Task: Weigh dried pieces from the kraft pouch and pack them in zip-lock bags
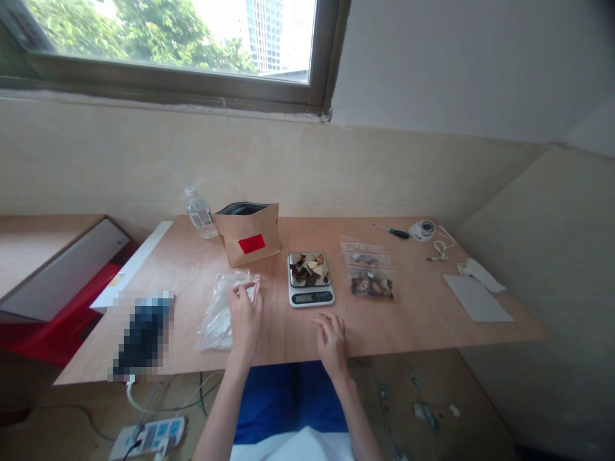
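We record a light brown wood-grain table (418, 320). We find the paper bag (250, 224) plain tan, its label (251, 244) red. We log the scale (293, 299) as white with a dark button panel, and the pieces (310, 269) as mottled dark brown and cream. We note red stripes across the clear packets (372, 282), a green screwdriver handle (399, 234), blue trousers (295, 400) and a white shirt (307, 446).

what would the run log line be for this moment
left hand: at clear plastic bags | right hand: near scale | scale: brown and pale pieces on top | paper bag: upright, open
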`<state>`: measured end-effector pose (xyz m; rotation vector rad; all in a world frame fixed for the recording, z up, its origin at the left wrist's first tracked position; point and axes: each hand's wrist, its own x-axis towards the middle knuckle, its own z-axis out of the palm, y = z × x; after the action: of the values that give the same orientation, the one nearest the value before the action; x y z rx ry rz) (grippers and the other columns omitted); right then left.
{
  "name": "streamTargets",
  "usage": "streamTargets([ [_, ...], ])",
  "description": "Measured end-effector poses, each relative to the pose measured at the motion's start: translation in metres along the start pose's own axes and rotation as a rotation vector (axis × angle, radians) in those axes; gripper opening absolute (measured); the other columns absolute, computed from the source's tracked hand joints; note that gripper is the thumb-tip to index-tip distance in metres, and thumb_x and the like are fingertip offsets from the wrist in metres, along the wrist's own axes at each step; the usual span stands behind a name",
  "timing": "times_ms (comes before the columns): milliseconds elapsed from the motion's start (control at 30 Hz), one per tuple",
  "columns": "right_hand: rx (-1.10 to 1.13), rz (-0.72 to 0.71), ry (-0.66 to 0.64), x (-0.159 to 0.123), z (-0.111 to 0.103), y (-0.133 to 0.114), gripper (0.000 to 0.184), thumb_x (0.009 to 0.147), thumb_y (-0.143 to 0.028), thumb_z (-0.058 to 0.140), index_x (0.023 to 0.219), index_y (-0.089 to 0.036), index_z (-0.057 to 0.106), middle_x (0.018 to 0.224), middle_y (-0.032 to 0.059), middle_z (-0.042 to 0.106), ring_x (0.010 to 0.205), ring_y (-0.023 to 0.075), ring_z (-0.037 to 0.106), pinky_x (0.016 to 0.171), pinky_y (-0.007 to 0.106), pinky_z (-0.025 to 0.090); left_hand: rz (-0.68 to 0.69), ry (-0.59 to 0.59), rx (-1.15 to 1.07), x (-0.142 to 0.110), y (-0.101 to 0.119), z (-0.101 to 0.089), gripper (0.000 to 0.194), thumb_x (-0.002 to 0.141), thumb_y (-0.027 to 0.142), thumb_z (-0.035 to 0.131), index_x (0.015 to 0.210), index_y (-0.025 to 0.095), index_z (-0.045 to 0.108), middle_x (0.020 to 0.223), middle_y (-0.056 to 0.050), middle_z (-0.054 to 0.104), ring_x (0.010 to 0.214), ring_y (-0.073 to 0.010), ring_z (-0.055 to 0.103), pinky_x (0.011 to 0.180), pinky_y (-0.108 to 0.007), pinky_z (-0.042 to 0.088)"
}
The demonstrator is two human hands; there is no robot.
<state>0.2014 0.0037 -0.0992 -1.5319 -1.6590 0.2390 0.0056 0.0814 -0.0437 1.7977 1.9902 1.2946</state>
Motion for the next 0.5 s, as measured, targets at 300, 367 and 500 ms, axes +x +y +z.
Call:
streamTargets([
  [300,0.132,0.01,-0.069,-0.003,0.011,-0.03,0.033,0.083,-0.003,0.038,0.093,-0.023,0.064,0.099,0.0066,0.058,0.095,0.0192,0.054,0.084,0.034,0.045,-0.119,-0.267,-0.049,-0.028,-0.044,-0.007,0.027,0.084,0.037,0.04,0.086,0.018,0.059,0.083,-0.007,0.058,0.07,-0.0211,0.059,0.071,-0.038,0.048],
  [367,0.206,0.008,-0.092,0.002,0.016,-0.043,0.03,0.085,-0.007,0.039,0.095,-0.023,0.063,0.097,0.0062,0.06,0.096,0.019,0.055,0.085,0.033,0.046,-0.142,-0.268,-0.082,-0.027,-0.035,-0.012,0.027,0.083,0.037,0.042,0.083,0.018,0.06,0.078,-0.006,0.061,0.067,-0.0202,0.059,0.067,-0.036,0.047],
  [500,0.495,0.185,-0.141,0.013,0.034,-0.067,0.024,0.089,-0.024,0.045,0.109,-0.021,0.057,0.1,0.0076,0.063,0.089,0.0181,0.061,0.079,0.031,0.05,-0.155,-0.208,-0.214,-0.034,-0.005,-0.018,0.024,0.082,0.039,0.05,0.085,0.018,0.062,0.08,-0.005,0.065,0.062,-0.0173,0.058,0.062,-0.032,0.048],
])
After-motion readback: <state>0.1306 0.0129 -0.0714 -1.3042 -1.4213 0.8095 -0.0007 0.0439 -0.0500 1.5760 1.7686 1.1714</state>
